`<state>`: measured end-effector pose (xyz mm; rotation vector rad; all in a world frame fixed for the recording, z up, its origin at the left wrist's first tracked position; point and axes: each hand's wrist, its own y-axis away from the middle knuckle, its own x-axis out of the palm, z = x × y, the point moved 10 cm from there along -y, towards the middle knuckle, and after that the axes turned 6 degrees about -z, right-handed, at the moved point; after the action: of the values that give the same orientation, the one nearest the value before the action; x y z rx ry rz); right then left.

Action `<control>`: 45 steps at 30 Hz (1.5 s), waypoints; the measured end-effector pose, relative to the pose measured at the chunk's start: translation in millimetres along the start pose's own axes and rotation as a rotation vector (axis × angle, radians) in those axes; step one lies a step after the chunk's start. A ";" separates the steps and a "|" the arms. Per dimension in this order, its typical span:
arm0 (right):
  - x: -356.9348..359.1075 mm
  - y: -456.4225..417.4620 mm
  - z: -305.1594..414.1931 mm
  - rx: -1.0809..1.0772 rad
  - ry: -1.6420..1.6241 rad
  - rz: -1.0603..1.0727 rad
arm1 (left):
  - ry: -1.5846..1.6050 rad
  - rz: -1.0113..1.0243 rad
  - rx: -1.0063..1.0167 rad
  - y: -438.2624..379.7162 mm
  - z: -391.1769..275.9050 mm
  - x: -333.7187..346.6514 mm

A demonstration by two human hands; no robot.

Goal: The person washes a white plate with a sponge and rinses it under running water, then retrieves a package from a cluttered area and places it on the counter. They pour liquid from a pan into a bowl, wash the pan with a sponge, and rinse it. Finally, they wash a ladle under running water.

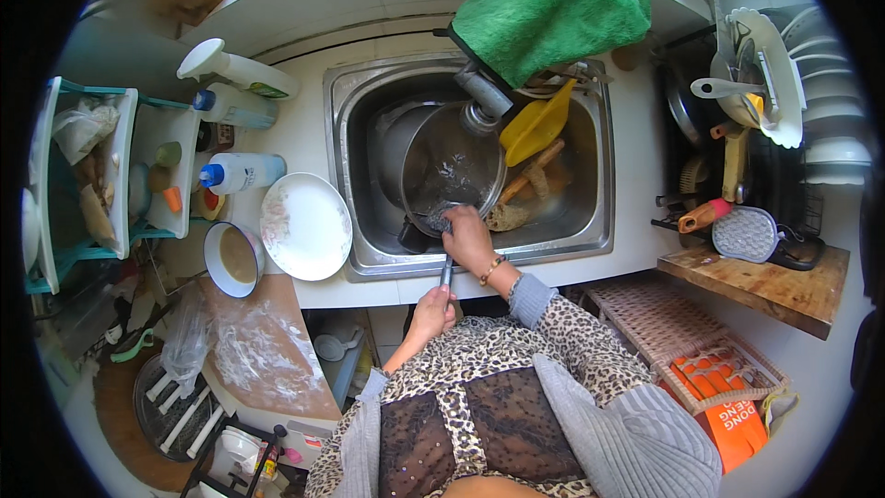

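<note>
My left hand [430, 315] grips the metal handle [447, 272] of a round pan [432, 152] tilted in the sink. My right hand [469, 238] presses a grey scouring pad [437, 217] against the pan's near rim, by the handle. Above the pan's far side is the metal faucet [487, 93]. Behind and left of it lies another round metal vessel [387, 145], partly covered. A yellow plastic scoop-like piece [536, 124], a wooden-handled brush [529, 176] and a tan scrubber [508, 216] rest at the right in the steel sink [603, 221].
A green towel [553, 14] hangs over the faucet. Left of the sink stand a floral plate [308, 228], a bowl of cloudy liquid [238, 252] and several bottles [245, 171]. On the right are a wooden cutting board [760, 283] and a rack of dishes [833, 104].
</note>
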<state>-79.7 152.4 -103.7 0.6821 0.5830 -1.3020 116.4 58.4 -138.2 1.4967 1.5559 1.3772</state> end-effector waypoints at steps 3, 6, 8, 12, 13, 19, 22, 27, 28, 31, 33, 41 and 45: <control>5.3 -4.6 -2.3 -0.029 0.075 -0.002 | 0.056 0.038 -0.031 2.7 -0.7 6.9; 29.8 -57.4 -56.5 0.071 0.204 0.032 | 0.072 0.064 -0.046 14.4 -18.4 18.9; 33.5 -84.4 -96.9 0.137 0.218 0.049 | 0.035 0.057 -0.041 15.1 -26.1 18.4; 32.6 -77.2 -76.0 0.013 0.171 0.122 | 0.065 0.053 -0.071 15.8 -21.8 15.7; 34.1 -71.3 -65.1 -0.031 0.159 0.152 | 0.072 0.058 -0.070 12.9 -22.4 17.4; 2.7 14.7 23.1 -0.079 0.151 0.167 | 0.069 0.045 -0.044 7.2 -15.4 15.0; 17.5 -21.2 -2.1 -0.101 0.241 0.131 | 0.099 0.047 -0.082 8.2 -16.3 18.4; 47.1 -88.4 -84.8 0.082 0.440 0.214 | 0.065 0.042 -0.102 9.0 -22.4 20.1; 35.5 -90.6 -83.6 0.050 0.376 0.185 | 0.073 0.038 -0.091 10.2 -21.8 17.1; 26.4 -72.5 -46.5 -0.101 0.274 0.210 | 0.065 0.044 -0.053 7.2 -22.5 13.3; 22.3 -41.1 0.7 -0.287 0.269 0.249 | 0.046 0.056 -0.023 8.0 -21.0 14.8; 10.6 -82.3 -78.3 0.229 0.190 0.146 | -0.035 0.039 0.013 16.0 -28.2 10.9; -14.9 -71.5 -69.6 0.070 -0.012 0.031 | -0.208 -0.026 0.088 43.0 -48.1 -6.6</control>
<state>-153.4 204.6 -148.7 0.7374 0.5176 -1.3015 89.4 31.9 -85.6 1.6107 1.5152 1.1126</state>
